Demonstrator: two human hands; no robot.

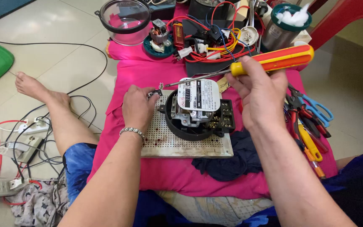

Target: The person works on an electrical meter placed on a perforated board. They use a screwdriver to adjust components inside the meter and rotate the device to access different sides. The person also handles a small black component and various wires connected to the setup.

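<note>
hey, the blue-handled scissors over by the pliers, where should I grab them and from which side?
Take the blue-handled scissors by their finger loops, coming in from the right edge of the pink cloth. The loops lie outermost and bare, while the blades point inward under the pile of pliers, so that side looks blocked. The right hand, holding the screwdriver, is nearest.

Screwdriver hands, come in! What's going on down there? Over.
Right hand grips orange screwdriver, tip by small metal part. Left hand pinches that part. Open black meter sits on perforated board. Nothing blocking.
</note>
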